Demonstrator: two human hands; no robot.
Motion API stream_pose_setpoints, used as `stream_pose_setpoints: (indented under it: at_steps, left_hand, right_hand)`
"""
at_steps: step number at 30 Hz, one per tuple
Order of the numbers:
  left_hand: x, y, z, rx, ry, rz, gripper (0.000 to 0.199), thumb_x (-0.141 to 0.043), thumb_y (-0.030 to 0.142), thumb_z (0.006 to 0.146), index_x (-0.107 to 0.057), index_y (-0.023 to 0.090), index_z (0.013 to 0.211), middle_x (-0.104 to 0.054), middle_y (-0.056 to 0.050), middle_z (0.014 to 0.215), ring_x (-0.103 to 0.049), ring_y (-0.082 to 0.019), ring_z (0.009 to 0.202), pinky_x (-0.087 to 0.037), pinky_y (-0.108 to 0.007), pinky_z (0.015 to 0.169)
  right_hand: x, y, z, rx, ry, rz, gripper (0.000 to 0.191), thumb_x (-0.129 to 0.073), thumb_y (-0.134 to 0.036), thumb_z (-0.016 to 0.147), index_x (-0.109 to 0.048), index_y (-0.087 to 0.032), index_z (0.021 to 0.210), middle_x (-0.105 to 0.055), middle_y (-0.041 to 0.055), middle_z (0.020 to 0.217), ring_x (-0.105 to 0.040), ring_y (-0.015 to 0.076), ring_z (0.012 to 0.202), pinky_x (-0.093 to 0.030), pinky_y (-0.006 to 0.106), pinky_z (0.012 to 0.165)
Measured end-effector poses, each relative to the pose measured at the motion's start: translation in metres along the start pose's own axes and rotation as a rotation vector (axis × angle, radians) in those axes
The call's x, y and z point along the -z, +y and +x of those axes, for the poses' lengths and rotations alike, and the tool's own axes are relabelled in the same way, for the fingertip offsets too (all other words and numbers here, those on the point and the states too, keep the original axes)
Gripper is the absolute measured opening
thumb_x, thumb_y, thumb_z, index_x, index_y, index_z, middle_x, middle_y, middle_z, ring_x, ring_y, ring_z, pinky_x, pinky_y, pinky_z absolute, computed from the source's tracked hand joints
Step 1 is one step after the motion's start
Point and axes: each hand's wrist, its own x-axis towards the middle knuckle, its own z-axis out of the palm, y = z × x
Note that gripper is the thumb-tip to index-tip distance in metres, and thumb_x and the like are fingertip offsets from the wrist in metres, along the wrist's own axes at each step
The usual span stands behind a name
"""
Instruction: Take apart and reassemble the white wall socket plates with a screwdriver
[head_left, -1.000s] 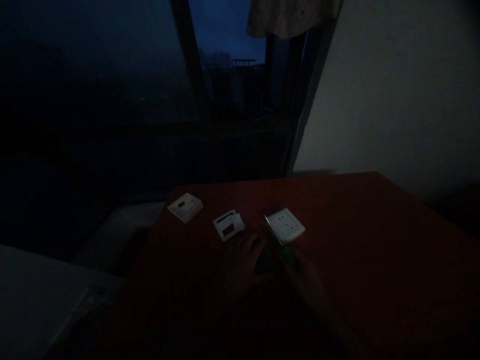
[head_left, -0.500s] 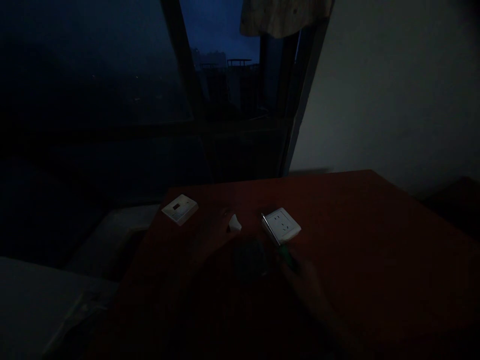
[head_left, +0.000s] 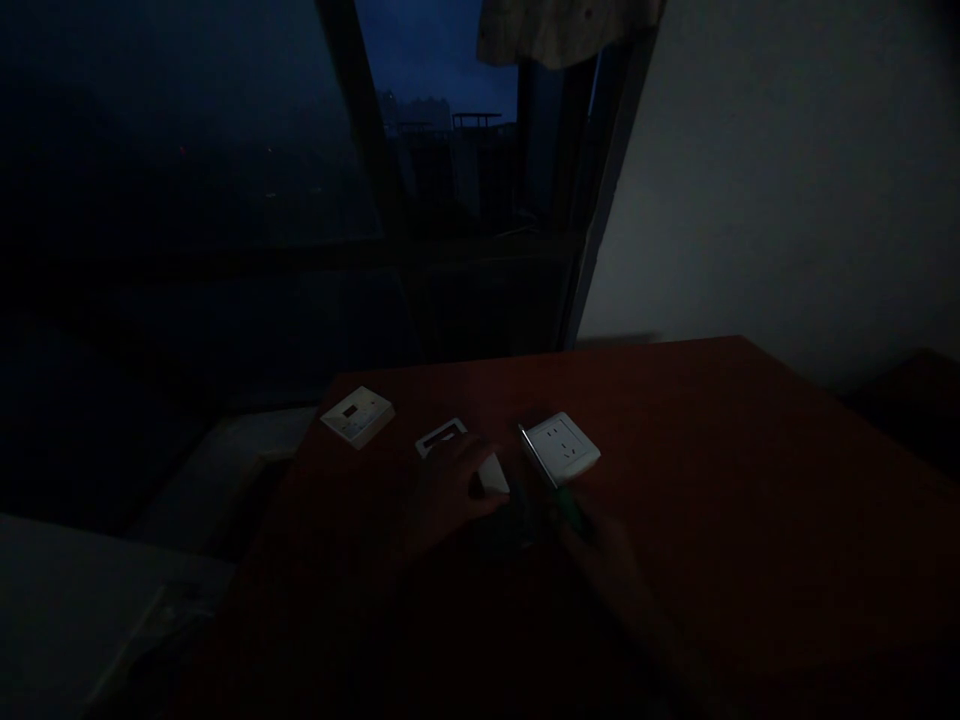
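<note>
The scene is very dark. My left hand [head_left: 450, 490] grips a white plate [head_left: 493, 474], its fingers over the top and thumb at the lower edge. Part of the plate, with a dark slot, shows beyond the fingers. My right hand [head_left: 604, 555] is closed on a screwdriver [head_left: 568, 508] with a green handle. The metal shaft points up and left along the left edge of a white wall socket [head_left: 564, 447]. Between my hands lies a dark square object [head_left: 517, 525], too dim to make out.
A pale switch box [head_left: 358, 415] sits at the far left corner of the reddish-brown table [head_left: 750, 450]. Behind the table stand a dark window and a pale wall [head_left: 765, 180]. A white surface [head_left: 97, 600] is at the lower left.
My left hand has moved slightly right and down. The white plate, earlier showing only as a small piece by the fingers, now shows much more of its face. My right hand is nearly unchanged.
</note>
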Motion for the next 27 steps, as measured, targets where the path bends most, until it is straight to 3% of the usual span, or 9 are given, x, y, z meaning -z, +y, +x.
stream_pose_setpoints:
  at_steps: [4,7,15,22,27]
  left_hand:
    - [-0.011,0.028,-0.019,-0.022,-0.073,-0.056,0.063,-0.074,0.043,0.074,-0.051,0.028,0.13,-0.051,-0.007,0.135,-0.047,-0.029,0.123,-0.04,-0.045,0.102]
    - [-0.02,0.036,-0.024,-0.031,-0.08,-0.066,0.062,-0.074,0.041,0.074,-0.051,0.027,0.13,-0.053,-0.006,0.132,-0.049,-0.028,0.121,-0.041,-0.044,0.101]
    - [-0.026,0.034,-0.024,0.007,-0.055,-0.051,0.066,-0.076,0.036,0.073,-0.048,0.027,0.132,-0.05,-0.008,0.136,-0.045,-0.03,0.126,-0.038,-0.048,0.105]
    - [-0.026,0.033,-0.027,0.015,-0.048,-0.094,0.069,-0.075,0.042,0.074,-0.046,0.026,0.134,-0.046,-0.008,0.14,-0.043,-0.029,0.128,-0.039,-0.046,0.105]
    - [-0.028,0.026,-0.035,0.126,0.044,-0.127,0.056,-0.066,0.035,0.082,-0.046,0.028,0.134,-0.045,-0.007,0.141,-0.041,-0.028,0.13,-0.037,-0.047,0.107]
  right_hand:
    - [0.0,-0.003,0.0,0.031,0.005,0.022,0.021,-0.051,-0.03,0.085,-0.064,-0.017,0.094,-0.069,0.0031,0.085,-0.063,0.019,0.075,-0.048,0.026,0.068]
    - [0.0,-0.004,0.001,0.021,0.0,0.027,0.023,-0.05,-0.031,0.085,-0.064,-0.017,0.096,-0.069,0.0029,0.086,-0.064,0.0192,0.076,-0.048,0.026,0.067]
    - [0.0,-0.001,0.0,0.025,0.003,0.001,0.024,-0.051,-0.032,0.084,-0.064,-0.018,0.098,-0.07,0.004,0.089,-0.064,0.0202,0.078,-0.048,0.027,0.069]
    - [0.0,-0.004,0.0,0.033,0.015,0.017,0.025,-0.051,-0.033,0.083,-0.065,-0.017,0.096,-0.07,0.003,0.085,-0.063,0.0197,0.075,-0.048,0.027,0.068]
    - [0.001,-0.008,0.0,0.016,0.035,-0.003,0.024,-0.05,-0.036,0.084,-0.065,-0.017,0.089,-0.069,0.0034,0.079,-0.063,0.0197,0.071,-0.048,0.026,0.064]
